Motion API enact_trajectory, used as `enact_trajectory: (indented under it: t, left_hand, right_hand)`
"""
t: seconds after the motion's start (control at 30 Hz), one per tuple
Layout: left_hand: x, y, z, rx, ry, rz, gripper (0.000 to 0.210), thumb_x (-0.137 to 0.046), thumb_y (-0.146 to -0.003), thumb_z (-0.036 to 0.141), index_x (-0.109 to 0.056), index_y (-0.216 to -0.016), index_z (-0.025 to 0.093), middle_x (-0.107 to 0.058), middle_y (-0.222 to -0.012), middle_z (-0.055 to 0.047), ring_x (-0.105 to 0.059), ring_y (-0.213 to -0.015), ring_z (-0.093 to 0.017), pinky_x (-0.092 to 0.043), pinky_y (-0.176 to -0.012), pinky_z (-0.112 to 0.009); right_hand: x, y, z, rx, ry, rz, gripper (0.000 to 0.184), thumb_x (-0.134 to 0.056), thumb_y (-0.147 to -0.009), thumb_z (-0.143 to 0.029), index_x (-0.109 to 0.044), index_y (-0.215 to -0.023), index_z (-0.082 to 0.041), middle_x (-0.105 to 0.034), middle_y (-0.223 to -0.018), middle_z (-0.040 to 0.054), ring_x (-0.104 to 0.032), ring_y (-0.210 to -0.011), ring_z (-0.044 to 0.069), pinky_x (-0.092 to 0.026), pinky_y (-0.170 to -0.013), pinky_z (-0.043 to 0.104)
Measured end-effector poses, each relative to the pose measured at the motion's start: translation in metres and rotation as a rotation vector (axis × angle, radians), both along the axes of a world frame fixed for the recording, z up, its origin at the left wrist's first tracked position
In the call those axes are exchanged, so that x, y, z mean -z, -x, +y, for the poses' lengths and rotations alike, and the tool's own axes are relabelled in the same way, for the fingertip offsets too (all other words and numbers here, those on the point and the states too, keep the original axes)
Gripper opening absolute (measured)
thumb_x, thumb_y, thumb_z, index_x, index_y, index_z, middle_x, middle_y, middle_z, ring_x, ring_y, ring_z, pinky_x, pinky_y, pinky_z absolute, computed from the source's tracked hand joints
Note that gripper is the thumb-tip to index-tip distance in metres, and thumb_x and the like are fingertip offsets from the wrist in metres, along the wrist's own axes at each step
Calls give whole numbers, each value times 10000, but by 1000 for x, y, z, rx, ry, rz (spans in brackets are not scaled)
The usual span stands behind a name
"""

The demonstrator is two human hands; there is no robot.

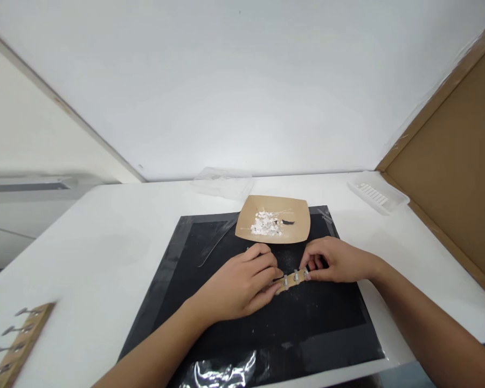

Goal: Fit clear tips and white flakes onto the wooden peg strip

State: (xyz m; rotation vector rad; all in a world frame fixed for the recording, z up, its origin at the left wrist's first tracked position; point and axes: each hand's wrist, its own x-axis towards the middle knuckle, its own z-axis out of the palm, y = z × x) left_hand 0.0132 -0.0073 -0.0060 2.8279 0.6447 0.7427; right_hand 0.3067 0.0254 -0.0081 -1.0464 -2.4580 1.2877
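Note:
A narrow wooden strip (291, 279) with several small whitish-grey pieces across it lies low over the black mat (307, 334). My left hand (246, 283) pinches the strip's left end, its fingers curled and partly hiding that end. At the right end, my right hand (327, 261) has its thumb and forefinger closed on the strip by the last small piece. Just beyond both hands stands a tan paper tray (299, 237) with a heap of white bits (267, 223) and a small dark piece (288, 222) in it.
Thin tweezers or a similar slim tool (216, 245) lean by the tray. Clear plastic (222, 182) lies behind it. A clear box with white strips (378, 192) sits back right, near a cardboard panel (456, 145). At front left is a wooden bar with metal pieces (32, 339).

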Motion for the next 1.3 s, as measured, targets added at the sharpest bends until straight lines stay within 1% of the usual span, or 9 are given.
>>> enact_trajectory:
  t: [0.3,0.47,0.57,0.77,0.87,0.93,1.0,1.13,1.3]
  left_hand:
    - [-1,0,0,6,-12,8,121,-623,-1015,181,-714,-1091,156,-713,-934,-79,-587,-936,-237,-535,-862,-370]
    - [0,0,1,-32,-55,17,126,-610,-1027,187,-711,-1094,153,-709,-939,-78,-602,-928,-235,-530,-911,-397]
    - [-1,3,3,-75,-78,-5,152,-580,-1037,179,-707,-1113,145,-710,-956,-83,-610,-942,-234,-515,-976,-419]
    - [0,17,7,-91,16,-253,540,-210,-1127,379,-692,-1128,136,-702,-1011,-128,-583,-1000,-286,-458,-980,-508]
    - [9,21,10,-211,67,-425,698,-118,-1122,499,-724,-1168,156,-701,-984,-131,-574,-984,-295,-460,-924,-506]
    - [16,22,12,-270,126,-574,675,-178,-1117,540,-661,-1391,155,-695,-951,-131,-547,-997,-297,-488,-793,-436]
    - [21,23,14,-230,181,-622,646,-228,-1116,540,-569,-1515,164,-686,-954,-127,-532,-994,-290,-494,-744,-404]
    - [20,25,17,-149,151,-433,544,-351,-1112,424,-471,-1587,188,-688,-996,-113,-512,-1026,-279,-506,-747,-371]
    - [15,23,16,-168,105,-308,498,-412,-1081,273,-430,-1575,210,-692,-1028,-92,-503,-1050,-276,-510,-826,-394]
  right_hand:
    - [1,2,-1,44,37,-14,197,-794,-904,-333,-791,-1056,-209,-703,-802,-3,-645,-705,140,-499,-642,246]
    - [3,3,0,33,24,-4,413,-928,-768,-499,-786,-1025,-209,-697,-804,-12,-641,-715,144,-478,-634,241]
    - [5,6,0,57,-23,-33,419,-951,-742,-518,-788,-973,-209,-698,-782,-18,-628,-697,139,-441,-611,235]
    - [3,12,-3,18,-155,-49,249,-895,-853,-406,-770,-940,-209,-685,-791,-13,-621,-740,152,-438,-671,251]
    - [0,12,-4,8,-216,-109,130,-840,-909,-285,-741,-940,-207,-678,-800,-12,-625,-783,167,-438,-720,267]
    - [-2,12,-5,17,-269,-148,63,-786,-941,-212,-724,-949,-207,-689,-848,-2,-631,-834,180,-435,-755,278]
    - [-2,11,-6,26,-309,-166,36,-745,-964,-196,-711,-962,-208,-699,-914,13,-633,-876,192,-433,-775,288]
    - [-5,7,-9,55,-328,-174,28,-717,-982,-223,-693,-973,-213,-690,-939,19,-632,-892,200,-442,-785,295]
    - [-24,-9,-24,156,-387,-175,39,-644,-990,-189,-662,-978,-222,-672,-934,26,-625,-860,203,-465,-785,313]
